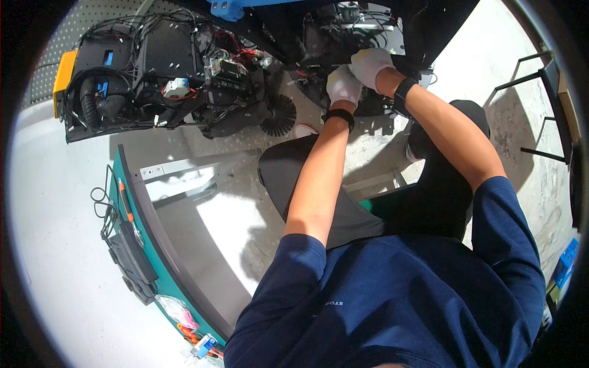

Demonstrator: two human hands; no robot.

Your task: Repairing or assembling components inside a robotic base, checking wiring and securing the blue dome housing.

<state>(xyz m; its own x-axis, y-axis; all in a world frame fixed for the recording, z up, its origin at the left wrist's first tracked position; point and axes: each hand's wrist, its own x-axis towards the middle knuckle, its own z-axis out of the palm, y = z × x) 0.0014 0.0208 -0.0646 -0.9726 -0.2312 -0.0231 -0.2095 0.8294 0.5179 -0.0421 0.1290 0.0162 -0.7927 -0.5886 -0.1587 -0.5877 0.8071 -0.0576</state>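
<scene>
Both my hands wear white gloves and are close together at a black machine chassis [319,46] with exposed wiring. My left hand [343,87] is at the chassis's near edge, its fingers curled forward out of sight. My right hand [372,66] is just right of it and a little farther away, rounded and closed against the same black part. Whatever either hand grips is hidden behind the gloves. Under and around my hands are black brackets and a light metal plate [386,37] with cables over it.
Another opened machine [165,55] with cables, circuit boards and a round black brush [279,116] stands left. A green-topped bench [141,208] carries a black power adapter [132,260], an orange-handled screwdriver [126,199] and small tools. A blue frame part [227,9] hangs above; a black metal rack [555,110] stands right.
</scene>
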